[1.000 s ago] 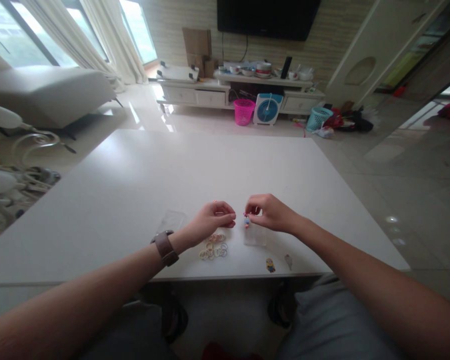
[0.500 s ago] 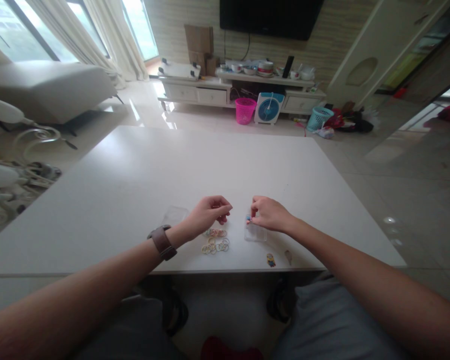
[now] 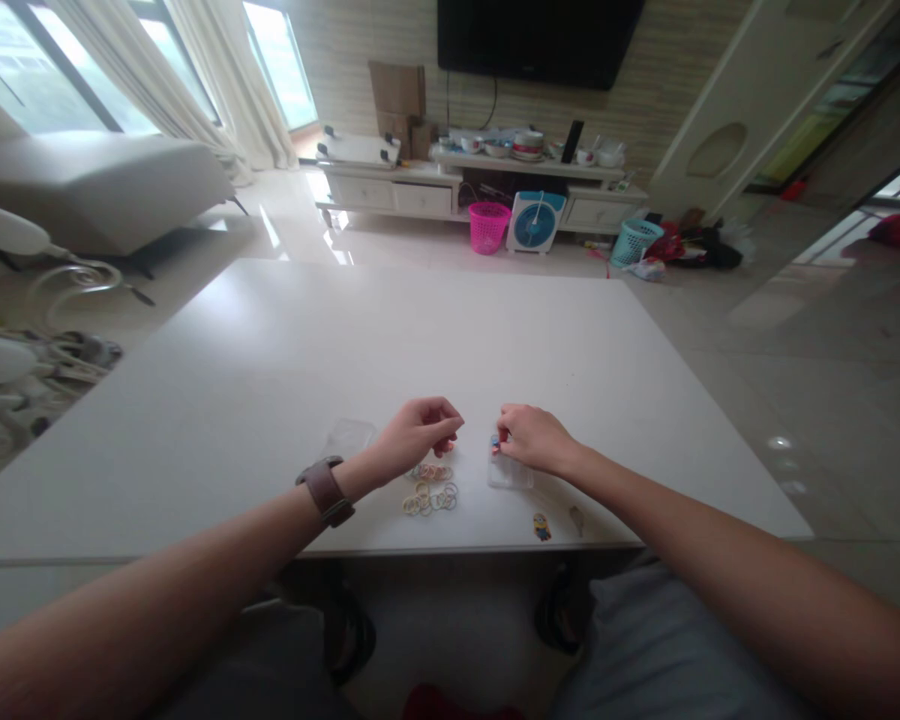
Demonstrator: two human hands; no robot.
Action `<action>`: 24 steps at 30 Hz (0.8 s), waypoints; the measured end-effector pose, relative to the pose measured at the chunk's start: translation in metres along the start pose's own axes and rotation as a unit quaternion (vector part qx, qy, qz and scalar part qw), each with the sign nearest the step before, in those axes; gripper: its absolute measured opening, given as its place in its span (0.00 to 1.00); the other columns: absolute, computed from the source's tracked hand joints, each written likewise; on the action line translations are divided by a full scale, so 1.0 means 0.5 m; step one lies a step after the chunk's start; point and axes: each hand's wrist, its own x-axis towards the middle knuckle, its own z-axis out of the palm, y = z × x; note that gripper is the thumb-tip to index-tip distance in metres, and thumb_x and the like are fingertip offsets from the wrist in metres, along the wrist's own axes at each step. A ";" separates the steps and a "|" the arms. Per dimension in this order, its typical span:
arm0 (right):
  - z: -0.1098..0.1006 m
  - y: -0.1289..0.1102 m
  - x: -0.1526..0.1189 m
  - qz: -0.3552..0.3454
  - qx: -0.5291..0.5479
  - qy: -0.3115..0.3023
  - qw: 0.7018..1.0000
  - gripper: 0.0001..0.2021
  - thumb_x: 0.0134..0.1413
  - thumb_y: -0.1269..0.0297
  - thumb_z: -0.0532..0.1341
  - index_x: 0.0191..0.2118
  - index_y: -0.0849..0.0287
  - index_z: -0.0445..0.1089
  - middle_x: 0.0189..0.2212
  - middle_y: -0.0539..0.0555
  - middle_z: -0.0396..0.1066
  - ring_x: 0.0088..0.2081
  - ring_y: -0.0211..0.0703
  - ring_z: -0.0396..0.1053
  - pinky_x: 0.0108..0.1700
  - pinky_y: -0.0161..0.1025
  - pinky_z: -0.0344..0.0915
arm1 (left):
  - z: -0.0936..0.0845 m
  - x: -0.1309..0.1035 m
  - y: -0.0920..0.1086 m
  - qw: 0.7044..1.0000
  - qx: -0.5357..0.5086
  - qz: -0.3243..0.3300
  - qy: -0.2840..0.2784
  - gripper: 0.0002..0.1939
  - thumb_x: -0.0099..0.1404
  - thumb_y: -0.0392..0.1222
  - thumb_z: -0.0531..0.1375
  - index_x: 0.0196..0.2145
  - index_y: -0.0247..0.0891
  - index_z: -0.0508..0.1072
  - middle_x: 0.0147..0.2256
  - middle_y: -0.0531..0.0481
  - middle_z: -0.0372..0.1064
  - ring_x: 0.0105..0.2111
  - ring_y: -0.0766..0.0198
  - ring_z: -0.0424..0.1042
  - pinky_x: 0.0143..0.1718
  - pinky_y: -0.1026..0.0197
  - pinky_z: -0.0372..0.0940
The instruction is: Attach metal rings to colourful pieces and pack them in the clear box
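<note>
My left hand (image 3: 426, 427) hovers above the table, its thumb and fingers pinched together; whatever they hold is too small to make out. Below it lie a row of pinkish rings (image 3: 433, 472) and a cluster of pale yellowish rings (image 3: 420, 503), which look like small elastic bands. My right hand (image 3: 534, 437) reaches into the far left part of a clear plastic box (image 3: 511, 479), fingertips closed beside small blue and red pieces (image 3: 495, 445). Its fingers hide what they grip. A yellow-and-blue cartoon figure (image 3: 541, 527) and a small pale flat piece (image 3: 576, 519) lie nearer the front edge.
A clear plastic lid or tray (image 3: 349, 436) lies left of my left hand on the white table (image 3: 435, 330). Beyond the table stand a pink basket (image 3: 488, 228), a blue fan (image 3: 535, 221) and a low cabinet (image 3: 424, 198). White chairs (image 3: 4, 355) flank the left side.
The view has tilted up slightly. My right hand's fingertips have shifted a little to the left within the box. My left hand stays nearly in place, still pinched.
</note>
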 end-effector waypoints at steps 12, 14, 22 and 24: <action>-0.051 0.023 -0.018 0.031 0.022 0.059 0.998 0.08 0.50 0.64 0.60 0.36 0.53 0.75 0.33 0.50 0.75 0.34 0.40 0.68 0.33 0.36 0.56 | -0.018 0.014 -0.019 0.998 0.063 0.010 0.007 0.11 0.60 0.46 0.61 0.30 0.34 0.70 0.22 0.53 0.67 0.21 0.70 0.65 0.22 0.66 0.63; -0.056 0.026 -0.021 0.037 0.028 0.060 0.997 0.08 0.50 0.64 0.60 0.36 0.53 0.75 0.32 0.49 0.74 0.34 0.40 0.68 0.32 0.35 0.55 | -0.026 0.020 -0.033 0.993 0.120 0.021 0.004 0.09 0.61 0.44 0.60 0.30 0.34 0.71 0.23 0.53 0.69 0.23 0.69 0.67 0.26 0.65 0.64; -0.057 0.019 -0.024 0.018 0.052 0.056 0.997 0.08 0.49 0.64 0.60 0.34 0.54 0.76 0.30 0.50 0.74 0.32 0.40 0.68 0.31 0.35 0.54 | -0.043 0.037 -0.080 0.933 0.353 0.072 -0.007 0.07 0.54 0.37 0.63 0.33 0.36 0.76 0.31 0.49 0.72 0.31 0.64 0.70 0.31 0.63 0.65; -0.058 0.018 -0.026 0.014 0.055 0.056 0.997 0.08 0.49 0.64 0.60 0.34 0.54 0.76 0.30 0.50 0.74 0.32 0.40 0.68 0.32 0.35 0.54 | -0.042 0.036 -0.078 0.921 0.384 0.068 -0.024 0.08 0.53 0.34 0.62 0.33 0.36 0.77 0.31 0.49 0.72 0.32 0.63 0.70 0.31 0.63 0.65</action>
